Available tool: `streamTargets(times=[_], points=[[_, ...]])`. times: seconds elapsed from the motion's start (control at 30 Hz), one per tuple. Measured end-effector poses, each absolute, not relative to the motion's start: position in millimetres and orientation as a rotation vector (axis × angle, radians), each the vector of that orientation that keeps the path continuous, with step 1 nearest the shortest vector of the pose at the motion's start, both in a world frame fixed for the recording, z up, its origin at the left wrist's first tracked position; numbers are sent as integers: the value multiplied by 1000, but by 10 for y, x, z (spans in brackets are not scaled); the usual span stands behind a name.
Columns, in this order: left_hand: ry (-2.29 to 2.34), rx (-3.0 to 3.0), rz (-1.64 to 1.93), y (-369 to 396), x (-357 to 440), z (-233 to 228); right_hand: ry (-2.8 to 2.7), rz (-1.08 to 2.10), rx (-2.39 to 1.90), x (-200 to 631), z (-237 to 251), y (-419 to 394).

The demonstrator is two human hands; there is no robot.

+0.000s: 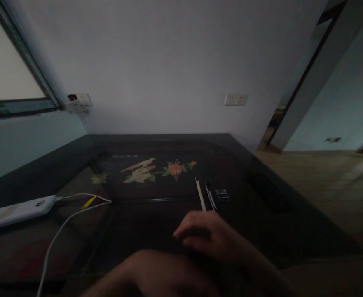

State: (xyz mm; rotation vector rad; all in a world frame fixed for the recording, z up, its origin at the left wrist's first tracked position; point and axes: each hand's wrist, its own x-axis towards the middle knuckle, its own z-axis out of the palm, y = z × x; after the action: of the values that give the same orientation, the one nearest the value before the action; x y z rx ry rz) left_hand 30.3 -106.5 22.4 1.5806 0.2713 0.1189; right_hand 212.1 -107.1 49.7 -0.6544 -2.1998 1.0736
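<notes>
Holds R hand (pixel 210 233) curled nr thin beige stick (pixel 200 195) & slim black-and-white pen (pixel 211 197), toward dark glossy tabletop's (pixel 138 231) near edge. Can't tell grip, nor blurred L hand's (pixel 165 274).

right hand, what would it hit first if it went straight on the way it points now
The right hand points left across the glossy dark table, so probably the thin white cable. Depth is unclear, though: the blurred left hand lies just below that line and might be brushed first.
</notes>
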Motion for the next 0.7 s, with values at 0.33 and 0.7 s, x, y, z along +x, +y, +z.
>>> streamTargets(times=[0.33,0.7], points=[[1148,1262,1077,293,293,-267,-2035,424,-1459,2142,337,190],[1409,2451,369,198,71,-183,-2413,205,-2014,2098,52,50]])
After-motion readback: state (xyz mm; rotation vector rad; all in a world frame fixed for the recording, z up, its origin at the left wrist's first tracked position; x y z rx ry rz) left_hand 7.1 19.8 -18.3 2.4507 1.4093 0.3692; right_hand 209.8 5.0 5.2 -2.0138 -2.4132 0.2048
